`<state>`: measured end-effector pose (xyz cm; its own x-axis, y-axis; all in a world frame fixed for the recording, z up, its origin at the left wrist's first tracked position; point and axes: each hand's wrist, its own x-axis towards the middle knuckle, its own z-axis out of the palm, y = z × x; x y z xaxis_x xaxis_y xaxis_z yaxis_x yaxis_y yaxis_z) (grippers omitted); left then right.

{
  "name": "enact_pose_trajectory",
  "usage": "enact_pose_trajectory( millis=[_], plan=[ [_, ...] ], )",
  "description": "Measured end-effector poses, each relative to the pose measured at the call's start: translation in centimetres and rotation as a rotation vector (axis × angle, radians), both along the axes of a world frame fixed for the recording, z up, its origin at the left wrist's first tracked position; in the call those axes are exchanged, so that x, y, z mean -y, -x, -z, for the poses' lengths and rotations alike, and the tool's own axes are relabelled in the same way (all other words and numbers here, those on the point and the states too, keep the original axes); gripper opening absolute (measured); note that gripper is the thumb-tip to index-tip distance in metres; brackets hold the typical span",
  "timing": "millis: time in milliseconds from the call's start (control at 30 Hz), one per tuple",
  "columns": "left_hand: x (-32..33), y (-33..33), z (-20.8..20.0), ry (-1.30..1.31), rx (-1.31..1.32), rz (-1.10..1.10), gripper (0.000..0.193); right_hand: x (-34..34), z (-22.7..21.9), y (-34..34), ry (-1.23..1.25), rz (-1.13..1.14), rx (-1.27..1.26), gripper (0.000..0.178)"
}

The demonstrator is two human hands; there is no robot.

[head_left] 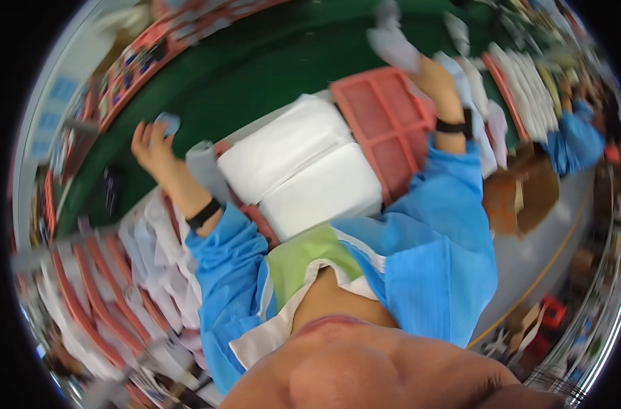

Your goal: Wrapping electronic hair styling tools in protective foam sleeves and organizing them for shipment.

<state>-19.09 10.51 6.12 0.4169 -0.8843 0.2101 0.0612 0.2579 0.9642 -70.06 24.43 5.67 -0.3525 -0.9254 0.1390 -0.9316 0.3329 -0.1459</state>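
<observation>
Raised over the green surface on the left, my left hand (152, 148) pinches a small pale-blue, see-through piece (167, 124) at its fingertips. My right hand (434, 76) reaches out at the upper right, closed on a limp whitish plastic piece (392, 46); motion blurs it, so its exact kind is unclear. Between my arms lie two white wrapped bundles (317, 191), side by side. A red plastic crate (385, 129) with a ribbed frame sits to their right, below my right hand. Beside my left forearm is a grey-white rolled item (205, 165).
Rows of white bagged items with red dividers (96, 300) stand at the lower left, and similar white packs (525, 88) at the upper right. An open cardboard box (521, 198) is on the grey floor. Another person in a blue sleeve (575, 143) works at the far right.
</observation>
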Motion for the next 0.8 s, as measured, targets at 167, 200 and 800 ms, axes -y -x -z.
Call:
enact_pose_trajectory(
  millis=[167, 200, 800],
  plan=[
    [4.1, -0.5, 3.0, -0.178, 0.064, -0.052, 0.066, -4.6, 5.2, 6.2, -0.199, 0.415, 0.005, 0.046],
    [5.8, -1.8, 4.3, -0.168, 0.06, -0.088, 0.066, -3.7, 5.4, 6.6, -0.188, 0.379, 0.003, 0.046],
    [6.3, 2.4, 3.4, -0.522, 0.512, 0.589, 0.071, 8.1, -2.0, -19.8, 0.519, -0.83, 0.486, 0.053]
  ],
)
